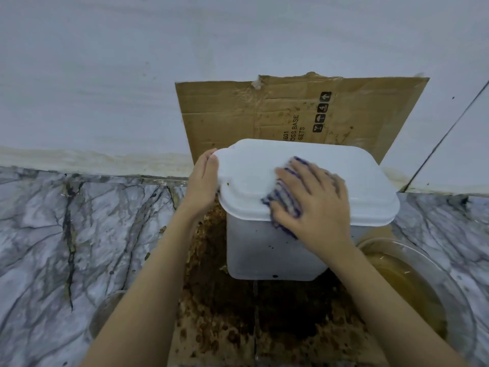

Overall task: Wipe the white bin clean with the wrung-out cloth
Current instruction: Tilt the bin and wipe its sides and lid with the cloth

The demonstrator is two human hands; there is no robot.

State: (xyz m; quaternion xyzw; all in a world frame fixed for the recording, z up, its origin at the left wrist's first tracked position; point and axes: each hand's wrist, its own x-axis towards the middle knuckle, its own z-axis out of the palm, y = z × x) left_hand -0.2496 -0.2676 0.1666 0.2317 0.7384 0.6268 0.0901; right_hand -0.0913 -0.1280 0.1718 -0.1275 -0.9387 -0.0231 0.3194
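Head view: flat right grip [316,205] presses cloth [284,198] atop bin [262,250]; flat left grip [202,181] beside.

A left forearm [148,274] and a right forearm [383,295] are shown bare and slender from the lower edge upward, and the left hand [202,181] and the motion-blurred right hand [317,207] are likewise seen uncovered.

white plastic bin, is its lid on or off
On. The white lid sits flat across the white plastic bin, overhanging its walls.
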